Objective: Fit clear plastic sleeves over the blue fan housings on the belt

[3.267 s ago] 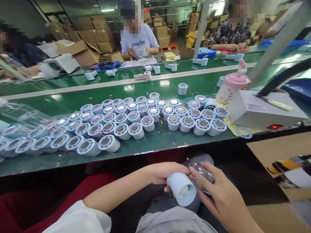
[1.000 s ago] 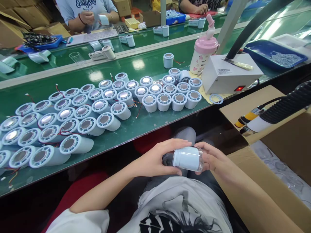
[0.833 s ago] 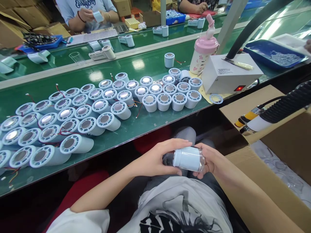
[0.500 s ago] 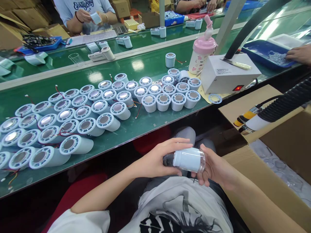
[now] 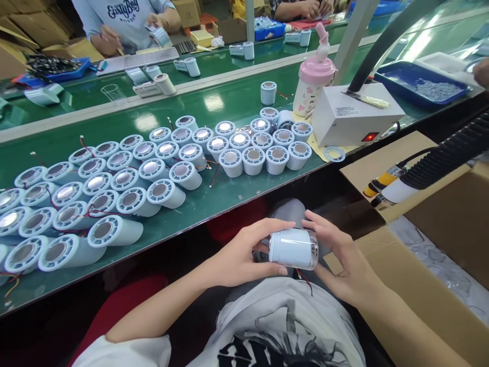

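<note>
A light-blue cylindrical motor housing (image 5: pixel 293 247), inside a clear plastic cup, lies sideways above my lap. My left hand (image 5: pixel 242 255) is closed around its left end, fingers on top and thumb along the near side. At the cup's rounded end is my right hand (image 5: pixel 340 260), its fingers and thumb spread apart; whether a fingertip still touches the cup I cannot tell. Thin red and black wires (image 5: pixel 304 279) hang below the housing. Several similar light-blue housings (image 5: pixel 115 230) stand in rows on the green bench to the left.
A white box with a lit red switch (image 5: pixel 359 114) stands beside a pink-lidded cup (image 5: pixel 314 81). An open carton (image 5: pixel 376 260) with clear plastic pieces is at my right, under a black hose (image 5: pixel 446 153). Co-workers sit across the green bench (image 5: pixel 214 204).
My right hand has loosened from the cup's end and spread its fingers. The wires now hang in view below the housing. My left hand keeps its hold.
</note>
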`<act>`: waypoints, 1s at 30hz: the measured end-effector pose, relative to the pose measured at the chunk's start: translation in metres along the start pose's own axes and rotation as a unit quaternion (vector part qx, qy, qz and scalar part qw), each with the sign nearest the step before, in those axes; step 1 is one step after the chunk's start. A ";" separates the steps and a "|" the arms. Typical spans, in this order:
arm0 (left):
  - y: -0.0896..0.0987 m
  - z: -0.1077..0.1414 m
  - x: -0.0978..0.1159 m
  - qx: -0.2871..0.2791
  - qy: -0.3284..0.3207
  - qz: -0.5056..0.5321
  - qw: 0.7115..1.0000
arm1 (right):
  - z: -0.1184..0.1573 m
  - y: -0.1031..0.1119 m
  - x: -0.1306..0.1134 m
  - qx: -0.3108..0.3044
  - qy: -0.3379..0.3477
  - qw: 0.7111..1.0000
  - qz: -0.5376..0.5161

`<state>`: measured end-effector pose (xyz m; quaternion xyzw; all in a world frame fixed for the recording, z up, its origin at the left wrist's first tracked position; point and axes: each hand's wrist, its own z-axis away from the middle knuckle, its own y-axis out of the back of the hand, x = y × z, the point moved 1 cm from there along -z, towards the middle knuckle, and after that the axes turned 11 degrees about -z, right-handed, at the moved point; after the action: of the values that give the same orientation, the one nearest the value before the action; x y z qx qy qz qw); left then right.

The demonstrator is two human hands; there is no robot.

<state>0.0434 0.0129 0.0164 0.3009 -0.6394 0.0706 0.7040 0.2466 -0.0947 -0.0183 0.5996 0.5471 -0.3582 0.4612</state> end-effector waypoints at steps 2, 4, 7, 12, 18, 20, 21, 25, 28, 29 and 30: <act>0.000 0.000 0.001 0.007 -0.011 -0.006 1.000 | 0.000 0.000 -0.003 -0.016 0.044 0.999 0.012; -0.001 0.001 0.002 0.011 -0.019 -0.010 1.000 | -0.001 0.001 -0.004 -0.018 0.072 0.997 0.015; -0.002 0.000 0.002 0.007 -0.013 -0.008 1.000 | -0.004 0.004 -0.002 -0.034 0.135 0.988 0.062; -0.001 -0.003 0.000 -0.055 0.064 0.026 0.996 | -0.002 0.006 0.005 -0.095 0.165 0.973 0.130; 0.002 -0.003 -0.001 -0.076 0.009 0.061 0.995 | 0.003 0.003 0.002 -0.026 -0.140 0.971 -0.190; 0.002 -0.002 -0.002 -0.093 0.021 0.100 0.990 | 0.003 0.004 0.001 -0.034 -0.165 0.967 -0.191; 0.001 -0.002 -0.003 -0.098 0.035 0.122 0.987 | 0.002 0.005 0.001 -0.041 -0.164 0.970 -0.173; -0.006 -0.002 -0.010 -0.116 0.089 0.182 0.972 | 0.001 0.005 0.007 -0.053 -0.161 0.979 -0.117; -0.012 0.002 -0.016 -0.121 0.129 0.216 0.960 | -0.001 -0.004 0.009 -0.051 -0.220 0.961 -0.160; -0.012 0.004 -0.017 -0.116 0.149 0.223 0.956 | -0.002 -0.007 0.008 -0.052 -0.238 0.953 -0.181; -0.010 0.006 -0.019 -0.110 0.174 0.222 0.953 | -0.003 -0.009 0.007 -0.058 -0.246 0.947 -0.197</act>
<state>0.0399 0.0069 -0.0053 0.0551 -0.5615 0.2051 0.7998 0.2384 -0.0893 -0.0255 0.3451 0.5437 -0.5463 0.5355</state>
